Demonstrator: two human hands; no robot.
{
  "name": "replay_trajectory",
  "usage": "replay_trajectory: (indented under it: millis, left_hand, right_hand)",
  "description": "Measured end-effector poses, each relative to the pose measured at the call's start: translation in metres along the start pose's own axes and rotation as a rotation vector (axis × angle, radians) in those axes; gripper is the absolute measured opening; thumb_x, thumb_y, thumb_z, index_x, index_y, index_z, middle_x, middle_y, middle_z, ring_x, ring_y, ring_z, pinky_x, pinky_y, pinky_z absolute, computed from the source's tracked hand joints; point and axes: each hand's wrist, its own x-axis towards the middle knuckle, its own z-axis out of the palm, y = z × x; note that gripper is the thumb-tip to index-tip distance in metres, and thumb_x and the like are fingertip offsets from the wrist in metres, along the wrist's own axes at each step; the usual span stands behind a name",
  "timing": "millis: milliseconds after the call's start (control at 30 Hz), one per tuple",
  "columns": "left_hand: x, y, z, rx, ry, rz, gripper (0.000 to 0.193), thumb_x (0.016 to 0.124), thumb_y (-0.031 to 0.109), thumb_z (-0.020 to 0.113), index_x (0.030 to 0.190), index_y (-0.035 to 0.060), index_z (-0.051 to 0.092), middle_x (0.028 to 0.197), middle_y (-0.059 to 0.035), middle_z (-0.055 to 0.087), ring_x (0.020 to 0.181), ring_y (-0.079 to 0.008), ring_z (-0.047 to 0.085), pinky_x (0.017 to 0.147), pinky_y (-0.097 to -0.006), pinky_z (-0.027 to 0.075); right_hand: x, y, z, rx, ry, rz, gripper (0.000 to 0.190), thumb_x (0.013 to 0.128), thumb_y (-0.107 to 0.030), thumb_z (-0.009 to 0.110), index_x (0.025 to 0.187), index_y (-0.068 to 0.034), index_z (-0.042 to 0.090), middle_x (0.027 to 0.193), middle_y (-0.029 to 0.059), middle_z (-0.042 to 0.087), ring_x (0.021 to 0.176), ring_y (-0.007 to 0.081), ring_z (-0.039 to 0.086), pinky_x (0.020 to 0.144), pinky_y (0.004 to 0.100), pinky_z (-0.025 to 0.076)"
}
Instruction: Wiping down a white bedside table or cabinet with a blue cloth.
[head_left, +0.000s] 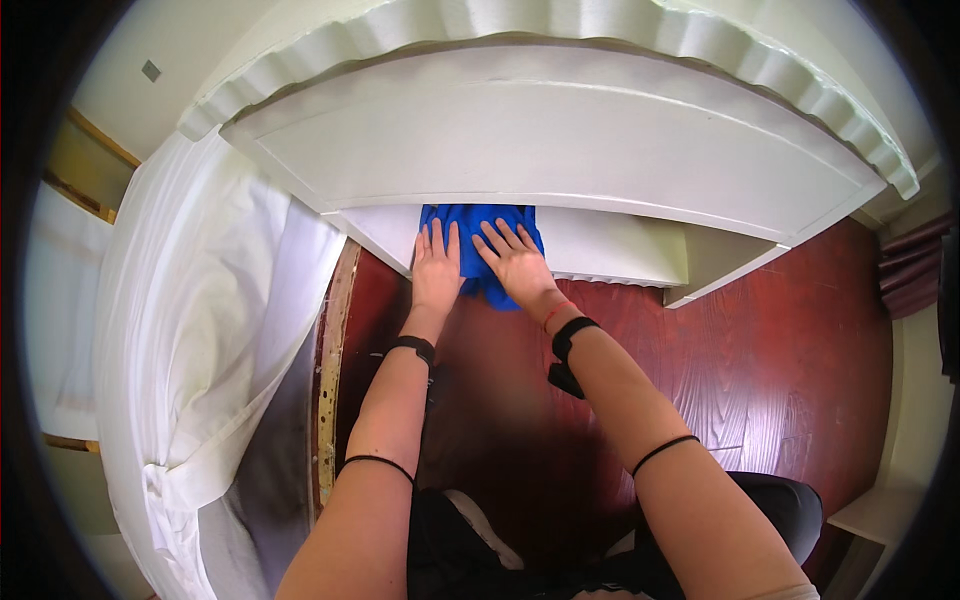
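Note:
A blue cloth, perhaps a garment, lies on a low white shelf, and part of it hangs over the shelf's front edge. My left hand rests palm down on the cloth's left side with its fingers stretched forward. On the right side of the same cloth, my right hand lies flat with the fingers spread. Neither hand grips the fabric. The far part of the cloth is hidden under the white top of the cabinet.
Scalloped white trim runs along the cabinet's back edge. A white curtain hangs at the left, beside a worn wooden strip. Reddish-brown wood flooring spreads below. A dark red curtain is at the far right.

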Motion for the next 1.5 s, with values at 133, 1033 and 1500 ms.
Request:
replay_trajectory:
  millis: [133, 1033, 1500]
  left_hand:
    - [-0.001, 0.025, 0.007, -0.078, 0.065, 0.007, 0.097, 0.073, 0.036, 0.081, 0.151, 0.0077, 0.031, 0.151, -0.0278, 0.033, 0.142, -0.0455, 0.028, 0.118, -0.0517, 0.023]
    - [0.066, 0.252, -0.025, -0.259, -0.066, 0.170, 0.098, 0.077, 0.047, 0.076, 0.151, 0.0030, 0.031, 0.150, -0.0348, 0.031, 0.143, -0.0511, 0.023, 0.114, -0.0655, 0.019]
    - [0.073, 0.276, 0.007, -0.140, 0.193, 0.162, 0.062, 0.087, 0.024, 0.061, 0.142, -0.0003, 0.043, 0.147, -0.0304, 0.039, 0.143, -0.0413, 0.030, 0.118, -0.0567, 0.019]
  right_hand:
    - [-0.031, 0.024, -0.015, -0.041, -0.006, 0.019, 0.049, 0.092, -0.015, 0.050, 0.141, -0.015, 0.049, 0.149, 0.0123, 0.045, 0.138, 0.0317, 0.042, 0.114, 0.0479, 0.034]
    - [-0.144, 0.153, -0.077, -0.517, -0.304, 0.474, 0.059, 0.087, -0.009, 0.056, 0.144, 0.000, 0.042, 0.149, 0.0122, 0.045, 0.131, 0.0259, 0.051, 0.102, 0.0310, 0.048]
    - [-0.146, 0.155, -0.074, -0.625, -0.120, 0.372, 0.042, 0.088, -0.017, 0.054, 0.128, -0.003, 0.056, 0.130, 0.0137, 0.058, 0.117, 0.0261, 0.057, 0.088, 0.0340, 0.045]
